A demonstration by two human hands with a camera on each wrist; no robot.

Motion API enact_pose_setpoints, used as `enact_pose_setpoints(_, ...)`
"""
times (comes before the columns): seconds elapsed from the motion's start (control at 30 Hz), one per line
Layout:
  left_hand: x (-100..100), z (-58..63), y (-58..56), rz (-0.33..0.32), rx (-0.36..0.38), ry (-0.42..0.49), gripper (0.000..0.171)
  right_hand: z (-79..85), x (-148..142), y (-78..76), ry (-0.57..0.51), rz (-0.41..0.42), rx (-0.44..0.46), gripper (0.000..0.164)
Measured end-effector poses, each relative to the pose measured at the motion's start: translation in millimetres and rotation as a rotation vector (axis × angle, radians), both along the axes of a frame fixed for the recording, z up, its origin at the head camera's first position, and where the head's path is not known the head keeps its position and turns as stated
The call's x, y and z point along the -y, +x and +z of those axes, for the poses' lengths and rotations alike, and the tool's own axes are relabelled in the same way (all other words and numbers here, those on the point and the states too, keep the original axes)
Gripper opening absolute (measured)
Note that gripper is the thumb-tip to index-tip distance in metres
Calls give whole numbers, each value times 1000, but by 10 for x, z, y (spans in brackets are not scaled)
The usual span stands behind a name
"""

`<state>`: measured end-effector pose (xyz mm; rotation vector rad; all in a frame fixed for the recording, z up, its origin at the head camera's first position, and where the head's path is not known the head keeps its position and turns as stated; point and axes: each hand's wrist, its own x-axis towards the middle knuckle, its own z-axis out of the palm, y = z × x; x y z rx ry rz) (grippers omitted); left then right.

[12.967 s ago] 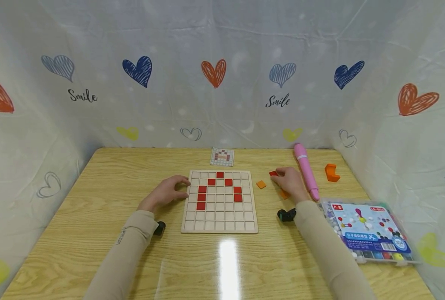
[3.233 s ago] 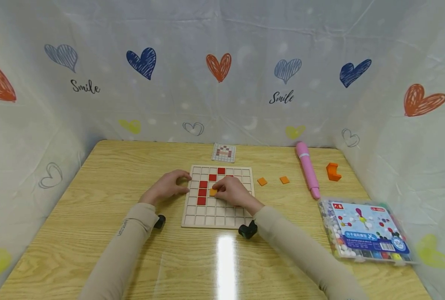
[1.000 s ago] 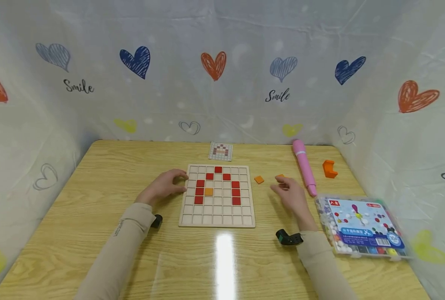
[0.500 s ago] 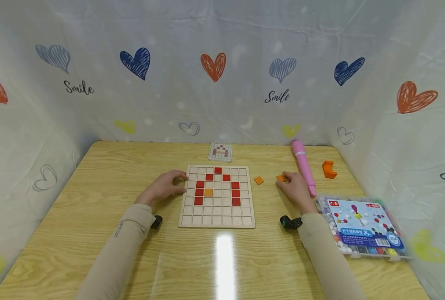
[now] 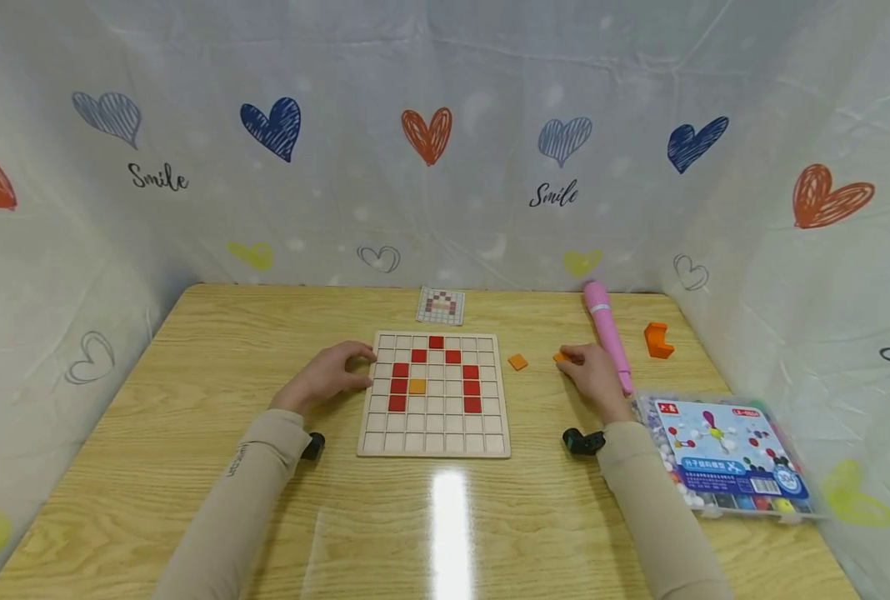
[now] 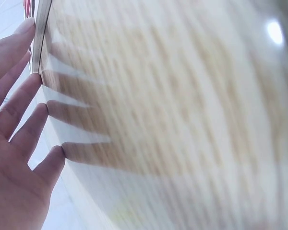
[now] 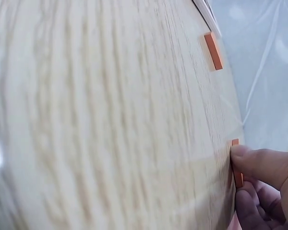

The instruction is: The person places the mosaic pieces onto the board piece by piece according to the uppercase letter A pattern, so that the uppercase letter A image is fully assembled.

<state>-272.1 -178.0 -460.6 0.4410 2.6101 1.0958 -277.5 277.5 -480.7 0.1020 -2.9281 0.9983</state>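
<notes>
My left hand (image 5: 325, 375) rests its fingertips against the left edge of a wooden grid board (image 5: 445, 423); in the left wrist view its fingers (image 6: 25, 136) are spread, lightly bent and grip nothing. Several red square tiles (image 5: 472, 388) form an arch in the grid, with one orange tile (image 5: 417, 387) inside it. To the right of the board, my right hand (image 5: 593, 377) pinches a second orange tile (image 7: 237, 176) between thumb and fingers, low at the table. A third orange tile (image 5: 517, 362) lies between that hand and the board.
Behind the board lies a small pattern card (image 5: 441, 307). A pink pen-shaped stick (image 5: 606, 333) and an orange bracket-like piece (image 5: 658, 340) lie beyond my right hand. A clear plastic case (image 5: 730, 454) of colored balls sits at the right, near my right sleeve.
A red tile, then an orange one, have gone from my right hand into the grid. That hand has returned rightward and closed its fingers on another orange tile. The left hand stays at the board.
</notes>
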Motion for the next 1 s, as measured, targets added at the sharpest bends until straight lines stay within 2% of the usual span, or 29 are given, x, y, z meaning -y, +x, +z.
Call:
enact_pose_setpoints(0.43, -7, -16, 4, 1, 11, 3, 39, 17, 16, 56, 32, 20, -31, 35)
enact_pose_setpoints(1.0, 6, -16, -14, 1, 6, -3, 40, -20, 44, 25, 65, 17, -95, 33)
